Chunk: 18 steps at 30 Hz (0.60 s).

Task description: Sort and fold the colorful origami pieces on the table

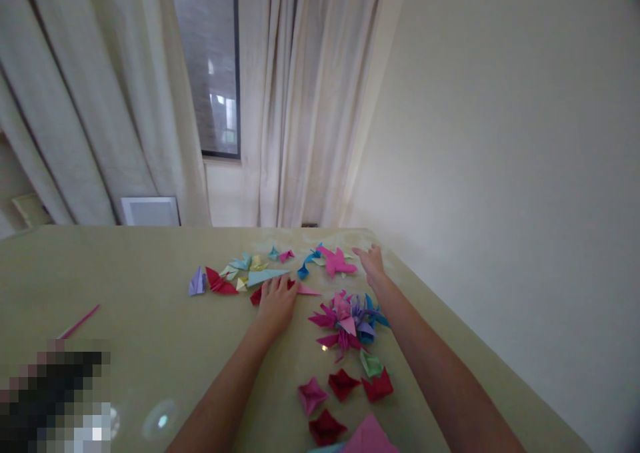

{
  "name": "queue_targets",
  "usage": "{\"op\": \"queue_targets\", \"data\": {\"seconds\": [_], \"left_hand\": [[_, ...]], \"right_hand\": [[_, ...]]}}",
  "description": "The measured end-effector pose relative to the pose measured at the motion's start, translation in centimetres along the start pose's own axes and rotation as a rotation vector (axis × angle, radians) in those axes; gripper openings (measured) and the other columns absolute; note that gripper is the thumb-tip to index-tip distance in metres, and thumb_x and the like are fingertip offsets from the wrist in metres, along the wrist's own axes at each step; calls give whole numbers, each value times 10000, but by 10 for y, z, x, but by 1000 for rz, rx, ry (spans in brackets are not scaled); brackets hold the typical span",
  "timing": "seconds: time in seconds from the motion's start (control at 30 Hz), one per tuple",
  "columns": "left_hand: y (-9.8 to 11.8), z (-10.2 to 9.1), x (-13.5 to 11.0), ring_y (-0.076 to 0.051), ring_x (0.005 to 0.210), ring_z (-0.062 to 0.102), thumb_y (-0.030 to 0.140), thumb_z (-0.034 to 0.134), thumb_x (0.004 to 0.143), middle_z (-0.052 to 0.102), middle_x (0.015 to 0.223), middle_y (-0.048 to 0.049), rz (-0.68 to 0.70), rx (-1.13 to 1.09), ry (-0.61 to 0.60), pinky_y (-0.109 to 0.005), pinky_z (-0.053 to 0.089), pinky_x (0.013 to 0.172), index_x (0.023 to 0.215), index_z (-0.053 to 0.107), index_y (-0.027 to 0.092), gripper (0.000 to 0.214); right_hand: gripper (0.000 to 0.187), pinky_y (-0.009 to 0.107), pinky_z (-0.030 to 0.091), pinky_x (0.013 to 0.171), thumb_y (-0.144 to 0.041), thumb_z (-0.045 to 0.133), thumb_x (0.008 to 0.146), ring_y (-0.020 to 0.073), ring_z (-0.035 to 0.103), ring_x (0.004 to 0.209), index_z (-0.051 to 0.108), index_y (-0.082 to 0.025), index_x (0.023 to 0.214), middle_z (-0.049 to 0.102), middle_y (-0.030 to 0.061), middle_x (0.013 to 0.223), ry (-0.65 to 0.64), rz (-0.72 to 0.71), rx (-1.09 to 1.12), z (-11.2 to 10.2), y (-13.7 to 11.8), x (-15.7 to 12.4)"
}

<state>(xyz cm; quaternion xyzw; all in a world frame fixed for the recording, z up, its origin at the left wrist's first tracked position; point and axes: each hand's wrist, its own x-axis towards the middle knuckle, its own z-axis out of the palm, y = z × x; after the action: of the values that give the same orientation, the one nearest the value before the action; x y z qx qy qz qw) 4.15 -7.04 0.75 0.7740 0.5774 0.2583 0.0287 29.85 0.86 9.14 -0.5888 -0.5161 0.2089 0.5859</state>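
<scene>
My left hand (277, 300) lies palm down on the table, its fingers spread over a red folded paper piece (256, 297) and the end of a pink pointed one (309, 291). Just beyond the fingers is a light blue paper plane (267, 276). My right hand (371, 261) reaches to the far right, thumb and fingers apart, beside a pink paper pinwheel (337, 262); nothing shows in it. A blue folded piece (303, 270) lies left of the pinwheel. Between my forearms sits a cluster of pink, purple and blue origami flowers (346, 316).
Red paper boxes (343, 384), a green piece (371, 363) and a large pink sheet (371, 436) lie nearer me. To the left are a purple piece (197, 282), a red crane (220, 282) and a pink stick (80, 322). A wall (500, 173) borders the table's right side.
</scene>
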Motion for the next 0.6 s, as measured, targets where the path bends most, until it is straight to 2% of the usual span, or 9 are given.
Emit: {"op": "queue_targets", "data": {"seconds": [0.07, 0.13, 0.23, 0.3, 0.37, 0.43, 0.5, 0.6], "left_hand": [[-2, -2, 2, -403, 1348, 548, 150, 565, 942, 661, 1398, -173, -1, 55, 18, -644, 347, 1161, 1159, 780, 244, 320], [-3, -4, 5, -396, 1349, 539, 187, 585, 951, 660, 1403, -158, 19, 87, 27, -629, 355, 1158, 1039, 799, 240, 237], [-3, -5, 6, -347, 1353, 544, 139, 565, 946, 694, 1362, -126, 82, 83, 23, -565, 356, 1176, 941, 794, 236, 249], [-2, -8, 5, -304, 1340, 563, 80, 555, 918, 726, 1309, -103, 120, 50, 23, -519, 339, 1198, 927, 786, 243, 282], [0, -14, 6, -290, 1320, 580, 56, 549, 896, 743, 1272, -100, 125, 3, 45, -515, 321, 1209, 925, 774, 244, 294], [3, -28, 11, -327, 1294, 589, 90, 536, 907, 742, 1258, -135, 88, -57, 97, -566, 337, 1178, 939, 760, 223, 262], [9, -47, 19, -365, 1225, 615, 184, 498, 963, 742, 1206, -182, 32, -135, 163, -589, 403, 1098, 984, 738, 187, 240], [28, -79, 27, -295, 1011, 690, 344, 396, 1046, 755, 1035, -146, -2, -277, 236, -441, 529, 925, 1069, 683, 166, 338]], "right_hand": [[585, 484, 532, 1034, -481, 792, 826, 357, 613, 1268, 647, -199, 1318, 667, 183, 1338, 12, 21, 16, -12, -6, -28], [548, 490, 524, 1057, -495, 773, 826, 336, 630, 1267, 659, -229, 1291, 672, 150, 1363, -28, -25, 38, -34, -16, -72], [462, 521, 506, 1089, -460, 702, 940, 319, 636, 1255, 638, -267, 1356, 662, 119, 1386, -103, -251, -74, -82, -25, -158], [420, 528, 532, 1068, -387, 680, 974, 332, 634, 1259, 636, -292, 1381, 663, 116, 1373, -95, -350, -194, -115, -20, -214], [396, 539, 578, 1002, -343, 711, 952, 362, 667, 1202, 672, -301, 1343, 699, 122, 1298, -35, -450, -277, -140, -7, -259], [359, 537, 609, 943, -349, 715, 948, 373, 699, 1136, 697, -301, 1303, 726, 120, 1231, 27, -451, -317, -153, 11, -288], [308, 507, 634, 866, -384, 695, 963, 357, 722, 1047, 708, -288, 1256, 736, 119, 1180, 107, -407, -310, -157, 26, -302], [264, 465, 633, 819, -403, 666, 989, 321, 717, 976, 708, -260, 1207, 727, 119, 1139, 161, -319, -280, -155, 32, -307]]}}
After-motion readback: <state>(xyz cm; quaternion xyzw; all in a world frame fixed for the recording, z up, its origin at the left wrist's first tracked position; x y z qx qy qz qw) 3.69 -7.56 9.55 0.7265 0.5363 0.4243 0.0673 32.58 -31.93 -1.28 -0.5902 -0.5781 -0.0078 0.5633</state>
